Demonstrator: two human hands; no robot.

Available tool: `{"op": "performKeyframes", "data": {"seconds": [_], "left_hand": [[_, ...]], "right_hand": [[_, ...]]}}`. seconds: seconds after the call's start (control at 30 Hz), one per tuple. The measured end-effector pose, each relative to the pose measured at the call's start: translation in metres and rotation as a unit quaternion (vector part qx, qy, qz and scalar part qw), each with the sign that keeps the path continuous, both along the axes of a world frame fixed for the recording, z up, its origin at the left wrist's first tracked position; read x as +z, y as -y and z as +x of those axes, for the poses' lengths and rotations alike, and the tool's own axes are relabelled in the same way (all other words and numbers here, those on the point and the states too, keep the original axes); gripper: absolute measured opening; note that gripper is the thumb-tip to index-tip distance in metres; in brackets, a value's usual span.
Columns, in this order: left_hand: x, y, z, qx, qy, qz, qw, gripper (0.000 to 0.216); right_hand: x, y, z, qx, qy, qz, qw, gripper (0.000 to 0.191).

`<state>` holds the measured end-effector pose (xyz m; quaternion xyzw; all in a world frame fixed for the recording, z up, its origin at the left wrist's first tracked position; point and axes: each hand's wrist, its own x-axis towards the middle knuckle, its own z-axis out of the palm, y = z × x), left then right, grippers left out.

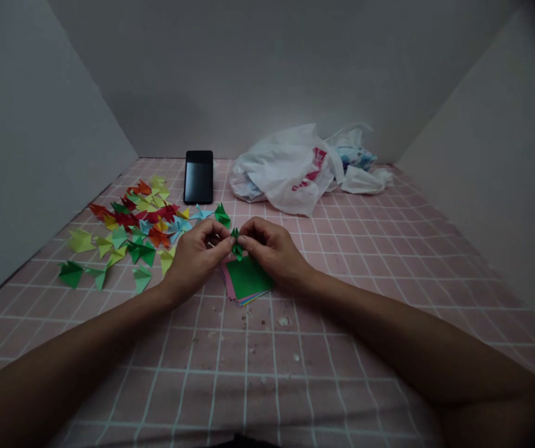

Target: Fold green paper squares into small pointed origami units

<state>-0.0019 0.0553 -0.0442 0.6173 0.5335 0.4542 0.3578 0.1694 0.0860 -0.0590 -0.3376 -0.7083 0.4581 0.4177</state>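
Note:
A small folded green paper piece (236, 250) is held between my two hands, just above a stack of square coloured papers. My left hand (197, 252) pinches its left side between thumb and fingers. On the other side, my right hand (274, 252) grips it the same way. The stack of origami paper (249, 279) has a green sheet on top, with pink, blue and yellow edges showing below. Behind my left hand lies a folded green paper figure (222, 215). Parts of the held piece are hidden by my fingertips.
Many folded paper figures (141, 252) in green, yellow, red, orange and blue spread over the left side. A black phone (198, 177) lies at the back. White plastic bags (290, 168) sit near the rear wall. A pink checked cloth (365, 280) covers the surface, with walls on three sides.

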Motion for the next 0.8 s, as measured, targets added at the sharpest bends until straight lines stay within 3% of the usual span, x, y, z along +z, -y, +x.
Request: {"op": "performKeyframes", "data": {"seconds": [0.13, 0.33, 0.5, 0.63, 0.8], "left_hand": [[-0.0017, -0.0009, -0.0004, -0.001, -0.005, 0.024, 1.0, 0.015], [-0.002, -0.0027, -0.0018, -0.019, -0.021, 0.028, 0.999, 0.018], [0.0034, -0.0026, -0.0036, -0.038, -0.108, 0.075, 0.991, 0.008], [0.0029, -0.002, -0.0045, 0.006, -0.102, 0.084, 0.991, 0.007], [0.0039, -0.0006, -0.0036, 0.087, -0.072, 0.11, 0.987, 0.013]], "right_hand": [[-0.0018, -0.0004, -0.0013, -0.002, 0.008, -0.014, 1.0, 0.013], [-0.0011, -0.003, 0.0008, -0.007, 0.066, 0.043, 0.997, 0.013], [0.0005, -0.0029, 0.001, 0.009, 0.101, 0.068, 0.992, 0.014], [0.0003, -0.003, 0.0015, -0.011, 0.043, 0.024, 0.999, 0.01], [-0.0003, -0.001, 0.0008, -0.045, -0.028, -0.024, 0.998, 0.036]]}}
